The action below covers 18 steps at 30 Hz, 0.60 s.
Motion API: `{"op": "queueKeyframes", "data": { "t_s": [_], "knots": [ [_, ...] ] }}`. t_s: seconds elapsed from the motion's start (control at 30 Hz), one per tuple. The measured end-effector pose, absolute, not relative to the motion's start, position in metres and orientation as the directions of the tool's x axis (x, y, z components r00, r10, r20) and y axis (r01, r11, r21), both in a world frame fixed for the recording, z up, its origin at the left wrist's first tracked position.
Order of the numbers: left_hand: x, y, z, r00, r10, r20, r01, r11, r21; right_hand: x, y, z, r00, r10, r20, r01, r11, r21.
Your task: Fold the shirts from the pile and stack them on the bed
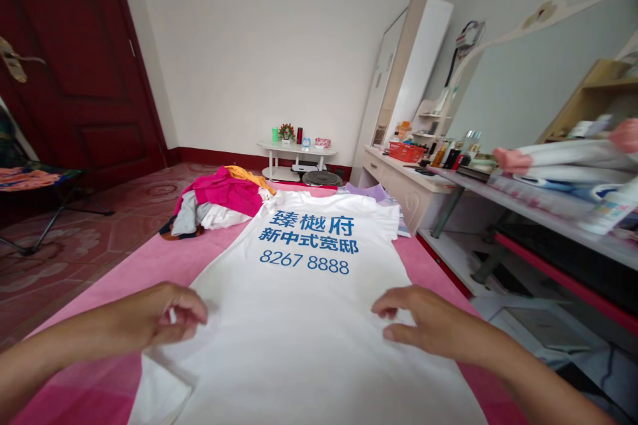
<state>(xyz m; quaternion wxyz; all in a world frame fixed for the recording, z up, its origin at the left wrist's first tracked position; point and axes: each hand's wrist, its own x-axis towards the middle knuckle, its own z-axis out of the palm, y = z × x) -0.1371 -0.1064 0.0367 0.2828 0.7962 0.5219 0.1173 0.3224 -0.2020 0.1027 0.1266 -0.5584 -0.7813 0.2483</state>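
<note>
A white T-shirt (299, 325) lies spread out on the pink cover (134, 265), its collar end away from me. Blue Chinese characters and the number "8267 8888" are printed across it. My left hand (172, 315) is over the shirt's left edge with fingers loosely curled, thumb apart, and nothing visible in them. Beside that hand, the lower left of the shirt shows a turned corner. Over the right side of the shirt is my right hand (413, 319), thumb and fingers apart and empty. Whether either hand touches the cloth is hard to tell.
A heap of clothes (224, 196) lies at the far left, and folded clothes (369, 192) at the far right. A dresser (393, 169) with a red basket (406, 152) and a cluttered glass-topped table (528, 212) stand at right. At left is a folding chair (44, 196).
</note>
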Motion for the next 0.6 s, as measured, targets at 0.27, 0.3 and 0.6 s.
{"op": "queueKeyframes", "data": {
  "t_s": [0.27,0.3,0.6],
  "knots": [
    [-0.127,-0.042,0.032,0.114,0.989,-0.091,0.953,-0.083,0.291,0.243,-0.08,0.033,-0.326,0.943,0.075,0.882,0.331,-0.335],
    [-0.132,-0.045,0.03,0.085,0.991,-0.103,0.957,-0.052,0.286,0.24,-0.075,0.023,-0.315,0.947,0.068,0.897,0.32,-0.304],
    [-0.147,-0.059,0.022,0.004,0.999,-0.038,0.935,0.01,0.356,0.232,-0.05,0.018,-0.271,0.937,0.218,0.922,0.318,-0.22]
  ]
}}
